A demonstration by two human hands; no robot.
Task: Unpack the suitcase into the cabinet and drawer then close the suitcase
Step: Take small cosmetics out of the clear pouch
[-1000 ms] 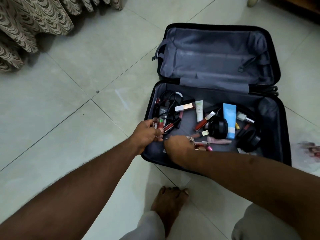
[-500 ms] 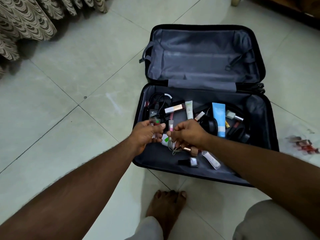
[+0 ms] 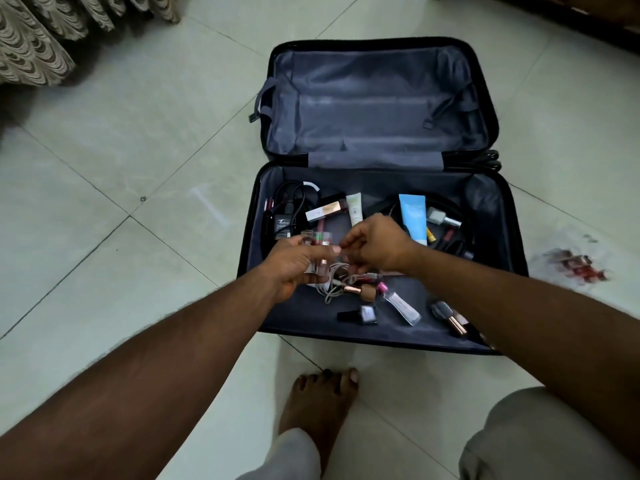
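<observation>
The suitcase (image 3: 381,98) lies open on the floor, the left hand (image 3: 294,265) holds little tubes (image 3: 74,239), the right hand (image 3: 377,244) pinches one more; best gather slowly, dropping none.

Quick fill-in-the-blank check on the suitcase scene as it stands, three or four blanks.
1. The suitcase lies ___ on the floor.
2. The left hand holds several small ___.
3. The blue tube lies in the ___ half of the suitcase.
4. The half nearer the curtain holds ___.

Missing words: open; tubes; near; nothing
</observation>
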